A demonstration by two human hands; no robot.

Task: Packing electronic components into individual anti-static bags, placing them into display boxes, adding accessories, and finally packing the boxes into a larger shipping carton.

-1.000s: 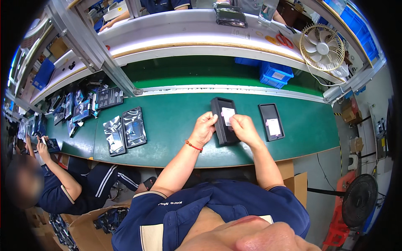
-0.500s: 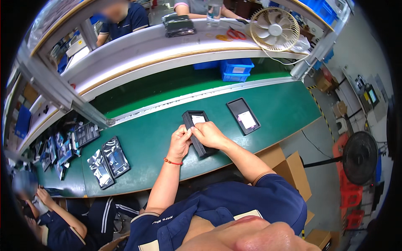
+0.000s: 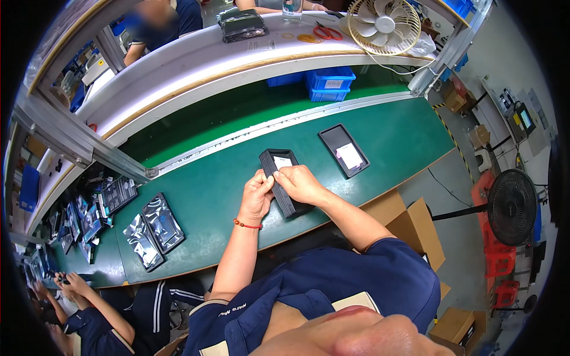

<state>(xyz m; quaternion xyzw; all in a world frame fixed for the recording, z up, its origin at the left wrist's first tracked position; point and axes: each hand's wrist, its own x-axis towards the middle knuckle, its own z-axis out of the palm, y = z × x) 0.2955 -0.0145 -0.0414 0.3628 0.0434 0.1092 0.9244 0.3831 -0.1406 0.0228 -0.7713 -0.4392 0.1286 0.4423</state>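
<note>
A stack of black rectangular trays (image 3: 287,206) stands tilted on the green bench in front of me. The top tray holds a white card (image 3: 281,161). My left hand (image 3: 257,194) is closed against the stack's left side, thumb and fingers pressed to the tray edges. From the right, my right hand (image 3: 300,183) lies over the top tray, its thumb and bent fingers gripping the near rim beside my left thumb. The fingertips partly hide the card. To the right lies a separate black tray (image 3: 330,139) with a white card (image 3: 349,156) in it.
Two dark trays in clear, shiny wrapping (image 3: 162,222) lie left, beside a heap of dark packages (image 3: 83,216). Blue bins (image 3: 330,83) sit under the shelf (image 3: 196,77), which carries a fan (image 3: 385,25) and red scissors (image 3: 328,32). A co-worker's hands (image 3: 72,283) show at lower left.
Both hands keep their hold on the tray stack, with only a slight shift of the fingers. The whole view has moved a little. At lower left, the co-worker's hands have moved.
</note>
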